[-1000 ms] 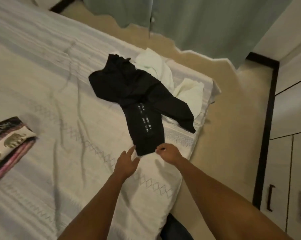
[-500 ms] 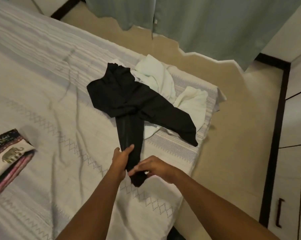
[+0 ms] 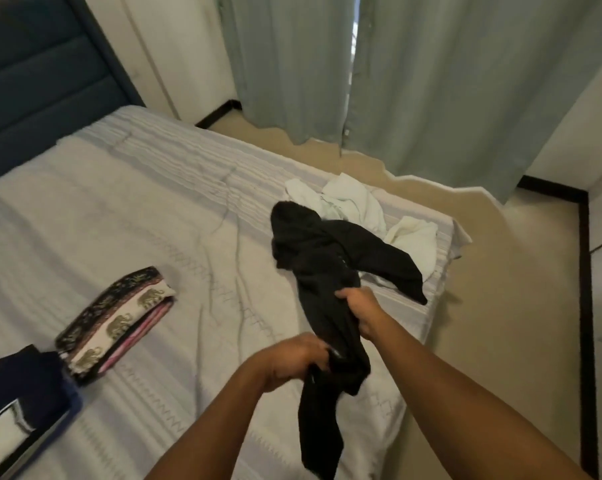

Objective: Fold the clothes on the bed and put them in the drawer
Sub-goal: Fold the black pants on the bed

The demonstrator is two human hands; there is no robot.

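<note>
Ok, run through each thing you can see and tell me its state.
Black garment: unfolded, bunched, partly lifted off the bed.
Left hand: grips the garment's lower part.
Right hand: grips it higher up.
White clothes: crumpled, unfolded, at the bed corner.
Elephant-print cloth: folded, on the bed.
Navy garment: looks folded, blurred.
Curtains: drawn, narrow gap.

Both hands, left hand (image 3: 294, 360) and right hand (image 3: 360, 311), grip the black garment (image 3: 322, 271) over the bed (image 3: 119, 220).
</note>
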